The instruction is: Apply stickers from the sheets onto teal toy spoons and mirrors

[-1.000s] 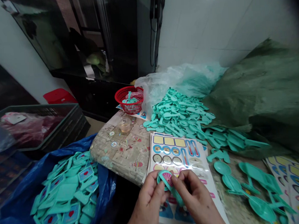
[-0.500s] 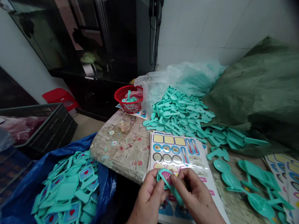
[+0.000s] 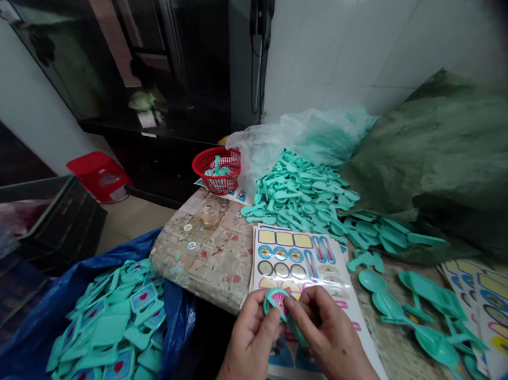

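Both hands are closed on one small turquoise plastic toy piece (image 3: 269, 297), with a rounded head and a pink patterned sticker on its face. My left hand (image 3: 251, 340) pinches the rounded end from the left. From the right, the thumb and fingers of my right hand (image 3: 329, 335) press at the sticker's edge and the narrower part, which they partly cover. Beneath the hands lies a stack of sticker sheets (image 3: 283, 251) printed with yellow squares, dials and thermometers.
Beyond the sheets spreads a heap of turquoise toy pieces (image 3: 297, 190). A red basket (image 3: 221, 182) and a small clear cup (image 3: 211, 216) stand on the worn table (image 3: 207, 261). Loose toy spoons (image 3: 435, 342) lie rightward. A blue bag (image 3: 182, 326) of stickered pieces sits lower left.
The view has shifted slightly. The toy piece's head has turned a little more upright in my fingers, and both hands keep hold of it.
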Motion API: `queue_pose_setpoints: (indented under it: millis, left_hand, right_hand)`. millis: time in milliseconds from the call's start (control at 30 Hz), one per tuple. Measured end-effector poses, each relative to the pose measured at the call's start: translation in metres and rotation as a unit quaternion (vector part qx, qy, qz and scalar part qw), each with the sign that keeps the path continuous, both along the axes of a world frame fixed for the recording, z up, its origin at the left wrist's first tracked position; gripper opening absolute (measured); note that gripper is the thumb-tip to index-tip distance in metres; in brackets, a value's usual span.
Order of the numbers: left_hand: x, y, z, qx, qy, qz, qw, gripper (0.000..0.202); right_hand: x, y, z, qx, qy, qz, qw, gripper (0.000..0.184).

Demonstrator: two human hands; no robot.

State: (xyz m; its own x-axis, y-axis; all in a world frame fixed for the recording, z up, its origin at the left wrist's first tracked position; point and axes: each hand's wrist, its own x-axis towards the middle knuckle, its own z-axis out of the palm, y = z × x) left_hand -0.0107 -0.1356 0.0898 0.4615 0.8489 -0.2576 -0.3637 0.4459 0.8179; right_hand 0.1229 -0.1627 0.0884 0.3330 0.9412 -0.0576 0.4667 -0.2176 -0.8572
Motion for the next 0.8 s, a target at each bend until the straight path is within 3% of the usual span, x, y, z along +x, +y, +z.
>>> queue_pose_setpoints:
  millis: [233,367,500,633,800]
  left_hand:
    - [-0.003,0.003,-0.012,0.02,0.123,0.006,0.992,0.025]
    - [-0.016,0.015,-0.006,0.035,0.197,0.028,0.979,0.031]
    - [-0.041,0.055,-0.003,0.146,0.326,0.12,0.926,0.028]
    - [-0.058,0.102,-0.02,0.234,0.413,0.153,0.867,0.031]
    - [-0.063,0.139,-0.042,0.251,0.445,0.156,0.845,0.038]
  right_hand:
    - [0.004,0.002,-0.003,-0.08,-0.147,0.009,0.986,0.041]
    - [0.027,0.003,-0.006,-0.041,-0.146,-0.018,0.988,0.033]
    - [0.093,0.006,-0.014,-0.016,-0.176,-0.036,0.984,0.03]
    - [0.156,0.018,-0.031,-0.02,-0.223,-0.079,0.972,0.034]
    - [0.178,0.033,-0.049,-0.014,-0.257,-0.083,0.963,0.032]
